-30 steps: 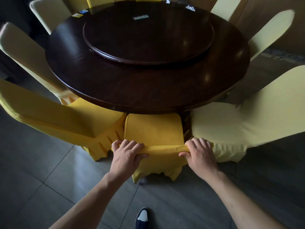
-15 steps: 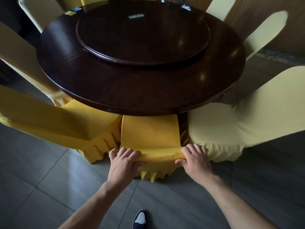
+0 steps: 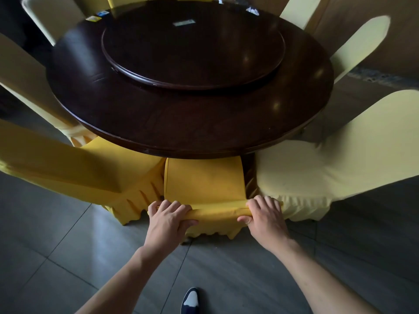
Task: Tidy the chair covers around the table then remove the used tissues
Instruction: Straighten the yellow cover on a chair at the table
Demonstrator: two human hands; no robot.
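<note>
The yellow chair cover sits on a chair tucked under the near edge of the round dark table, its seat facing the table and its back toward the person; the top edge of the chair back runs left to right, and that is the cover's long axis where it is held; the left hand grips the left end of this edge, fingers curled over the far side and thumb under the near side; the right hand grips the right end the same way; the cover's pleated skirt hangs just below both hands; small white tissues lie on the table's far right rim, well apart from the hands; a darker yellow chair stands left, a pale one right.
</note>
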